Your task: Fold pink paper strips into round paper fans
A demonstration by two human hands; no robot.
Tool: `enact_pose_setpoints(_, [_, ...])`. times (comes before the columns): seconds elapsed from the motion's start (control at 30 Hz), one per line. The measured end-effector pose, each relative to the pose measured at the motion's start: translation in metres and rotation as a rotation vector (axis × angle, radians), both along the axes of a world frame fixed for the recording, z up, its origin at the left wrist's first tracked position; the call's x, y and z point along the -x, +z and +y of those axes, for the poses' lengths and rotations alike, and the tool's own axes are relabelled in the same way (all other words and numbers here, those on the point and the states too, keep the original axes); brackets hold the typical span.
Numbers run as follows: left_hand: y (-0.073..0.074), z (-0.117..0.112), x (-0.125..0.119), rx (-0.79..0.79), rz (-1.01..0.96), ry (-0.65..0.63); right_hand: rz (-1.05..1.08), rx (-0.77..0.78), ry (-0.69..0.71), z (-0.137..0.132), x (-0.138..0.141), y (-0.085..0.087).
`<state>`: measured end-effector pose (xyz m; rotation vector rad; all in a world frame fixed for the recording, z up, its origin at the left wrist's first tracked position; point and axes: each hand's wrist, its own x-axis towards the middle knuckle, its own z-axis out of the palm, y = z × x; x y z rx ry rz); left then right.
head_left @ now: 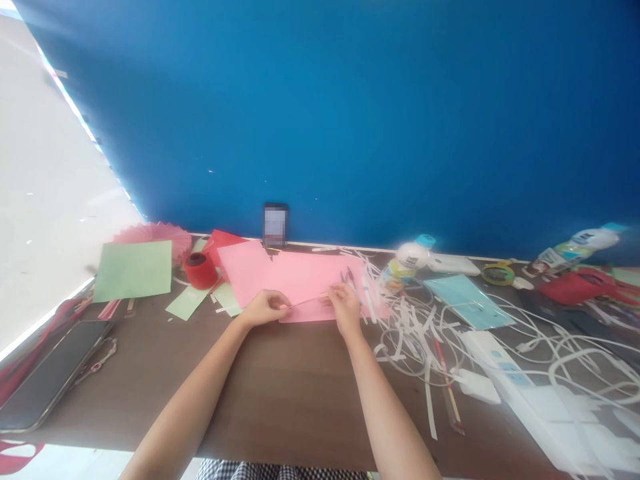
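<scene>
My left hand (267, 308) and my right hand (344, 305) are both out over a pink paper sheet (310, 280) on the brown table (280, 387). Each hand pinches one end of a thin pale strip (309, 301) stretched between them. The fingers of both hands are curled closed on it. A second pink sheet (244, 265) overlaps the first at the left. Dark pens or scissors (349, 275) lie just beyond my right hand; I cannot make out which.
A red thread spool (200, 270), green sheets (134, 269) and a pink paper fan (153, 233) lie at the left, with a phone (53, 373) near the left edge. A small phone (275, 225) leans on the blue wall. White paper strips (410, 327), cables, two bottles (407, 257) and a power strip (505, 367) crowd the right.
</scene>
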<state>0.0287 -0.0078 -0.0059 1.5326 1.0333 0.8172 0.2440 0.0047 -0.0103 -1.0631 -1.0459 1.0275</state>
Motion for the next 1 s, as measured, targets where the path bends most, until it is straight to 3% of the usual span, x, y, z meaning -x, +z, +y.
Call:
enact_pose_setpoints(0.23, [0.0, 0.0014, -0.0014, -0.242, 0.124, 0.168, -0.013, -0.002, -0.013, -0.0013, 0.0026, 0.0011])
enact_pose_setpoints(0.4, [-0.0017, 0.0039, -0.0028, -0.183, 0.035, 0.206, -0.012, -0.015, -0.014, -0.0029, 0.0069, 0.0041])
enact_pose_setpoints(0.6, [-0.0029, 0.0073, -0.0045, -0.032, -0.125, 0.203, -0.011, -0.032, -0.044, -0.0027, 0.0094, 0.003])
enact_pose_setpoints(0.9, [0.0007, 0.0022, -0.0084, -0.207, 0.129, 0.026, -0.098, -0.069, -0.077, -0.004, 0.0067, 0.0024])
enact_pose_setpoints(1.0, [0.0036, 0.0005, -0.0101, -0.199, 0.146, 0.039, -0.079, -0.065, -0.062, -0.004, 0.0067, 0.0025])
